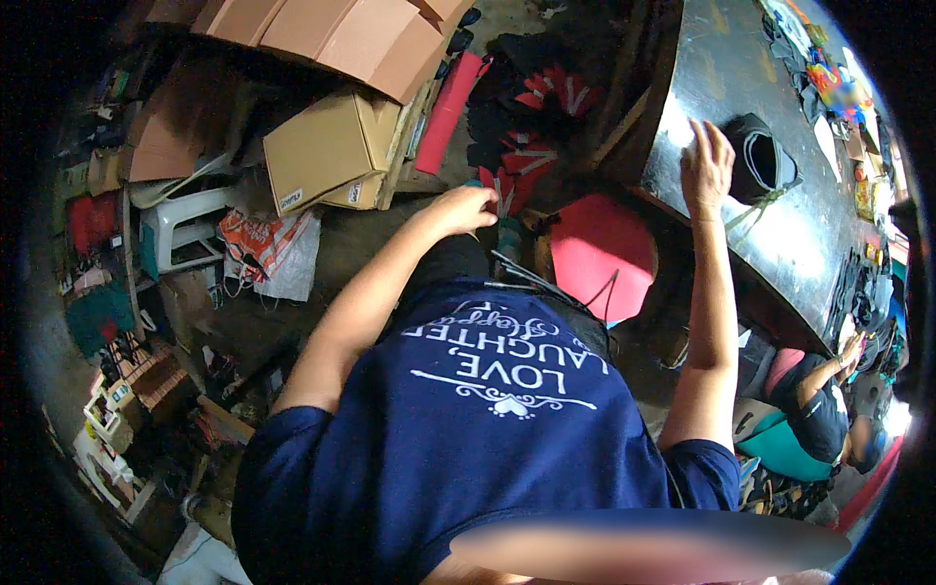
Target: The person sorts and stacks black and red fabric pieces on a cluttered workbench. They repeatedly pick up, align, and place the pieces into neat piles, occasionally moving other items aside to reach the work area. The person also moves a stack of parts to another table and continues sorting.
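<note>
My right hand (707, 166) lies flat on the dark table (809, 244) with its fingers spread and holds nothing. Just to its right stands a black shoe upper (762, 156) with a grey lining. My left hand (466, 208) reaches down toward the floor with its fingers curled. It is at the edge of a pile of black-and-red cut pieces (531, 146). Whether it grips one of them is hidden by the fingers. My navy shirt with white print (487, 429) fills the lower middle of the view.
A round red stool (600, 253) stands between my arms by the table edge. Cardboard boxes (327, 151), a white plastic stool (180, 224) and a plastic bag (268, 249) crowd the floor at left. Colourful scraps (829, 78) line the table's far side. Another person (819, 409) sits at lower right.
</note>
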